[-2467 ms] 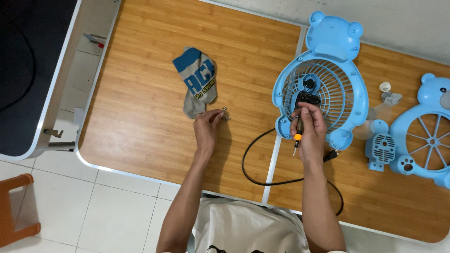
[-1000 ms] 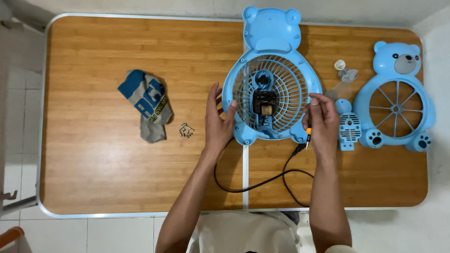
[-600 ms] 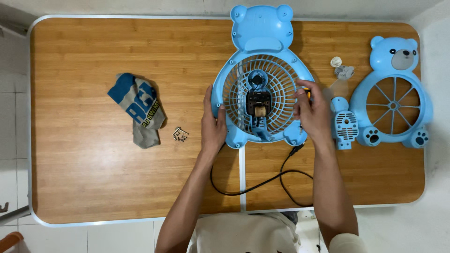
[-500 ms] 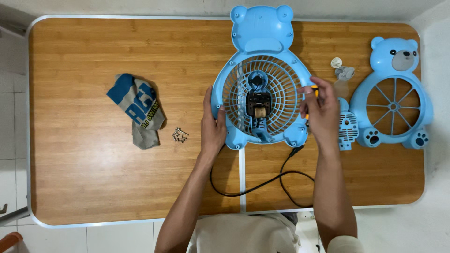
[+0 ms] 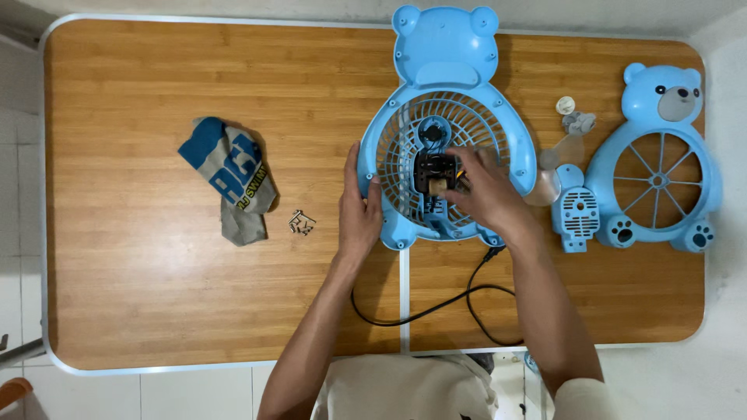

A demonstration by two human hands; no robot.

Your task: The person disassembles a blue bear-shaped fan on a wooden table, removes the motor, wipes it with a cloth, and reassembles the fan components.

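Right hand (image 5: 486, 198) has slid in over the motor (image 5: 434, 173) at the grille's centre; left hand (image 5: 359, 214) grips the blue bear fan housing (image 5: 405, 140), flat on the bench (image 5: 156, 311).

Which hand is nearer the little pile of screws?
Left. The left hand grips the fan housing edge just right of the screws; the right hand is over the fan's middle.

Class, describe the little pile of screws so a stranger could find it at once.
Start at the blue bear-shaped fan shell mid-table. Go left past the left hand to the crumpled cloth. The screws lie between them: the only tiny metal bits on the bare wood.
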